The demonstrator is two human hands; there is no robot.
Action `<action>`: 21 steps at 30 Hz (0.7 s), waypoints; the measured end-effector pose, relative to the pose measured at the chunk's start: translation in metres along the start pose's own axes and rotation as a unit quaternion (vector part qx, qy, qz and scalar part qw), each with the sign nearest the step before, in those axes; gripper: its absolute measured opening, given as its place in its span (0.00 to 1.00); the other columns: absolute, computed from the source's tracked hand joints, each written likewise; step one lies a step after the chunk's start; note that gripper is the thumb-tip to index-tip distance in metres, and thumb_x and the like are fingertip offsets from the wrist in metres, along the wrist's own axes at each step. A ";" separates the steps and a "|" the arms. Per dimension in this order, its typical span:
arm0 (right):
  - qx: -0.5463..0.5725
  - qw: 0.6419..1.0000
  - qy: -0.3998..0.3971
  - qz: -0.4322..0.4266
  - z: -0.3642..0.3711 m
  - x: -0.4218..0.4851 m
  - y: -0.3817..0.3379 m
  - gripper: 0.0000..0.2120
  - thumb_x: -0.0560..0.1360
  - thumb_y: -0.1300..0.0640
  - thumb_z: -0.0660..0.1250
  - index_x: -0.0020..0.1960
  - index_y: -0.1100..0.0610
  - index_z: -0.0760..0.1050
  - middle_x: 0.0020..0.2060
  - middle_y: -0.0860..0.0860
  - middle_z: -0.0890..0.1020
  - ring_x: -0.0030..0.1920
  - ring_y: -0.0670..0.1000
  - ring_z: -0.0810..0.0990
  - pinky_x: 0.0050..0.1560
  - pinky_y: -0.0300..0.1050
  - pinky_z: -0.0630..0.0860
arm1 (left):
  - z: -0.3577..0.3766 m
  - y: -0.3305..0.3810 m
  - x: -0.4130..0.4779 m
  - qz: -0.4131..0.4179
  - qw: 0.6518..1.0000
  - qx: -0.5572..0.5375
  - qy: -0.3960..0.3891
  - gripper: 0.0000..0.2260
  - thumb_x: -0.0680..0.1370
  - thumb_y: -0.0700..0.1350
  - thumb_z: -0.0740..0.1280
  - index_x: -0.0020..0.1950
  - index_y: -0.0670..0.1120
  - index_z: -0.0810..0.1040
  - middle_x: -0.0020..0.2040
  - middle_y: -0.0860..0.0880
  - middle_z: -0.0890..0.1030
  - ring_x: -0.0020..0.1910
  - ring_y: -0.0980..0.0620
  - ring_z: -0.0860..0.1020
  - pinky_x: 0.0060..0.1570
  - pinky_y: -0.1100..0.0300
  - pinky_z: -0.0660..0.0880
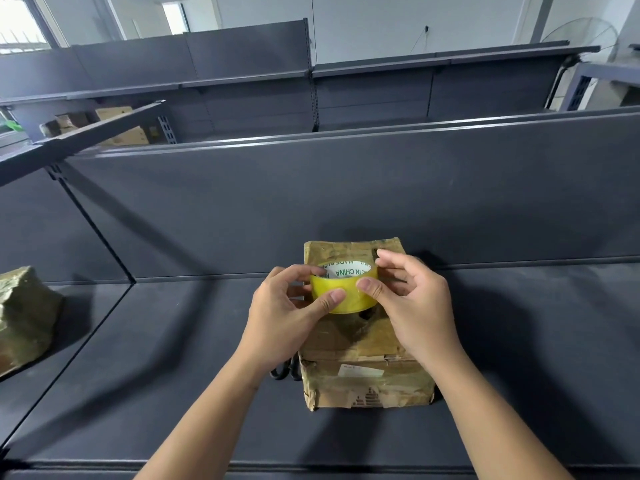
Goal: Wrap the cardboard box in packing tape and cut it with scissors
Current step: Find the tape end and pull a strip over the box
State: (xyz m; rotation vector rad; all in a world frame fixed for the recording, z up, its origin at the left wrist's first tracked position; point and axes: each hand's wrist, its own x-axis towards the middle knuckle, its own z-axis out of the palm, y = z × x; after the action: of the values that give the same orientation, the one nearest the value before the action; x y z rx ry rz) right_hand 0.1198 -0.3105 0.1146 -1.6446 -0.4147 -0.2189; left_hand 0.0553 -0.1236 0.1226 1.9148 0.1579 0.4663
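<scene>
- Worn brown cardboard box (367, 372), already glossy w/ old tape & torn at the edges, sits on the dark grey metal shelf (173, 358), back end close to the shelf's upright back panel (311, 202).
- Both bare hands hold a yellowish roll of clear packing tape (346, 294) just above the box top, roll's open side tilted up; white core reads "MADE IN CHINA" in green.
- Left hand (287, 313) closed on the roll: thumb pressed on the outer face, fingers curled over the far left rim.
- Right hand (412, 306) also gripping it: thumb on the outer face next to the left thumb, index finger over the top right rim.
- Black looped scissor handles (285, 370) peek out just beside the box's left side, under the left wrist; blades hidden.
- Second tape-wrapped brownish parcel (24, 313) on the shelf far left, well apart from the box.
- More grey shelving behind, w/ cardboard boxes (121, 129) stacked at upper left.
</scene>
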 end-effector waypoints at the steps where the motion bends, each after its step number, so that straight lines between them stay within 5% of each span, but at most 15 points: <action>1: 0.001 1.000 0.006 -0.002 0.000 -0.001 0.000 0.27 0.66 0.44 0.77 0.64 0.50 0.80 0.54 0.43 0.83 0.54 0.41 0.83 0.53 0.38 0.81 | 0.000 0.000 0.000 0.001 1.000 0.000 0.000 0.21 0.63 0.68 0.77 0.52 0.61 0.84 0.53 0.50 0.81 0.51 0.49 0.84 0.51 0.45 0.83; 10: -0.007 1.000 0.014 -0.004 -0.001 -0.001 0.001 0.20 0.70 0.48 0.77 0.60 0.48 0.81 0.51 0.42 0.84 0.52 0.40 0.82 0.52 0.41 0.82 | -0.001 -0.001 -0.002 0.006 1.000 0.000 0.005 0.23 0.63 0.68 0.77 0.53 0.60 0.84 0.52 0.52 0.81 0.51 0.52 0.84 0.51 0.48 0.83; 16: 0.009 1.000 0.010 0.009 -0.001 0.001 0.000 0.24 0.65 0.42 0.75 0.59 0.48 0.81 0.50 0.42 0.85 0.51 0.41 0.83 0.51 0.38 0.81 | 0.000 0.004 -0.002 0.005 1.000 0.015 0.000 0.19 0.66 0.62 0.77 0.52 0.57 0.84 0.52 0.51 0.81 0.49 0.57 0.82 0.52 0.55 0.82; 21: 0.001 1.000 -0.003 0.008 -0.003 0.002 0.000 0.19 0.65 0.44 0.76 0.55 0.44 0.81 0.50 0.43 0.84 0.51 0.41 0.83 0.49 0.37 0.80 | -0.002 0.001 -0.003 -0.009 1.000 0.004 -0.016 0.20 0.66 0.61 0.78 0.54 0.56 0.84 0.53 0.52 0.81 0.50 0.55 0.83 0.52 0.51 0.82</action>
State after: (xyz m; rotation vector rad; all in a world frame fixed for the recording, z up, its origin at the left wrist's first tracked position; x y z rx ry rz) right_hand 0.1214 -0.3133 0.1157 -1.6470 -0.4057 -0.2012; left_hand 0.0516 -0.1231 0.1238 1.9253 0.1572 0.4239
